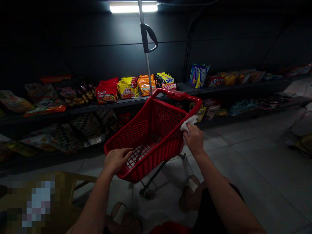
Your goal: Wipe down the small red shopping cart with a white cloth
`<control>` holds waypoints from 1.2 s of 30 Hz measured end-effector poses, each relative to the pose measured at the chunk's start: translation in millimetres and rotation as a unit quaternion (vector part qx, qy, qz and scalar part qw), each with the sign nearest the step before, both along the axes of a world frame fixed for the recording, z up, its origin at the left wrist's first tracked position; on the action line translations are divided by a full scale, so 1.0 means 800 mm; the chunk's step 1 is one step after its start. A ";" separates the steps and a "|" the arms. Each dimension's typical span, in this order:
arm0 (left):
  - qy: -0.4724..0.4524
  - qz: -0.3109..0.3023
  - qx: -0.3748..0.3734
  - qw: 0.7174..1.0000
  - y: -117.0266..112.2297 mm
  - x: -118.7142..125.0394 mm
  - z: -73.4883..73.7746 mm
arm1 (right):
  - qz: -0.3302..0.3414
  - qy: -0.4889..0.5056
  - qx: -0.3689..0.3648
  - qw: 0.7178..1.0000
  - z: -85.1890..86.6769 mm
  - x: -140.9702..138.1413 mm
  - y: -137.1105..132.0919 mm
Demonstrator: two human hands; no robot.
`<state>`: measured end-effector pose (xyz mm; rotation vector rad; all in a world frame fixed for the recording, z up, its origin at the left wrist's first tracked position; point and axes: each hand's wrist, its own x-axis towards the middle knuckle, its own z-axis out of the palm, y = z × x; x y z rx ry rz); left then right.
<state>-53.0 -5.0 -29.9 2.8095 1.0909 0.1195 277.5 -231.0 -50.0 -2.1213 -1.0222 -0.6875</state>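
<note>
Red perforated plastic forms the basket of a small shopping cart (158, 162), which stands at the centre of the view, in front of a dark shelf unit (136, 101). Its push handle (177, 94) is at the far end, close to the upper shelf, and a caster (143, 193) shows beneath the near end, on grey floor tiles (253, 162).

The right hand (193, 138) holds a crumpled white cloth (189, 124) (it could equally be a paper wipe) between thumb and bent fingers, against the cart's right-hand upper rim, below the push handle. The left hand (118, 160) lies over the rim at the near left corner, back upward, its fingers fairly straight, close together and pointing into the basket. Its thumb and palm are hidden, so I cannot tell whether it grips the plastic or merely rests there.

Behind the cart, a silvery pole (147, 66) with a black D-shaped grip (148, 38) rises past the shelf; how its lower end is fixed cannot be made out. On the upper shelf, red packets (107, 91), yellow packets (127, 87) and orange packets (146, 85) stand in neighbouring rows, and blue-and-yellow packets (198, 76) stand farther right. A lit tube lamp (129, 7) hangs above.

At the lower left is a piece of olive-brown furniture (67, 183), partly pixelated. Below the cart, the person's feet wear sandals with pale straps (120, 215).
</note>
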 end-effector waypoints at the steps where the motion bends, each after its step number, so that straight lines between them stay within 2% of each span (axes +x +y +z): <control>1: -0.002 -0.003 -0.001 1.000 0.000 0.000 0.000 | 0.005 -0.013 -0.018 1.000 0.000 -0.006 -0.001; 3: -0.005 -0.005 -0.001 1.000 -0.002 0.001 0.000 | 0.012 -0.032 -0.034 0.999 0.003 -0.013 -0.002; 7: -0.011 0.000 0.003 1.000 -0.005 0.002 0.001 | -0.003 -0.034 -0.011 0.999 0.012 -0.007 0.001; 9: -0.012 -0.001 0.003 1.000 -0.005 0.002 0.000 | 0.013 -0.026 -0.014 0.999 0.013 -0.015 0.005; 11: -0.011 0.000 0.000 1.000 -0.004 0.002 0.000 | 0.066 -0.024 -0.028 0.997 0.008 -0.043 0.009; 16: -0.025 0.009 -0.015 1.000 -0.002 -0.002 -0.002 | 0.254 -0.044 -0.049 0.965 -0.011 -0.155 0.014; 18: -0.059 0.017 -0.020 0.998 -0.002 -0.004 -0.003 | 0.280 -0.050 -0.058 0.957 -0.013 -0.169 0.013; 21: -0.110 0.028 -0.024 0.993 -0.002 -0.007 -0.003 | 0.243 -0.045 -0.062 0.967 -0.011 -0.135 0.008; 24: -0.171 0.036 -0.029 0.984 -0.003 -0.009 -0.004 | 0.137 -0.008 -0.025 0.990 -0.012 -0.082 0.005; 26: -0.224 0.056 -0.025 0.973 -0.006 -0.012 -0.006 | 0.110 0.017 0.002 0.994 -0.016 -0.074 0.009; 27: -0.250 0.069 -0.019 0.966 -0.009 -0.013 -0.008 | 0.121 0.023 0.007 0.992 -0.020 -0.082 0.012; 29: -0.294 0.094 -0.003 0.951 -0.019 -0.017 -0.012 | 0.169 0.029 -0.005 0.985 -0.027 -0.122 0.017; 32: -0.331 0.108 0.014 0.937 -0.043 -0.021 -0.020 | 0.259 0.022 -0.053 0.964 -0.037 -0.216 0.023; 34: -0.335 0.092 0.014 0.938 -0.059 -0.024 -0.024 | 0.336 0.010 -0.094 0.937 -0.040 -0.277 0.027; 36: -0.322 0.059 0.010 0.945 -0.069 -0.027 -0.024 | 0.396 -0.005 -0.129 0.909 -0.042 -0.316 0.032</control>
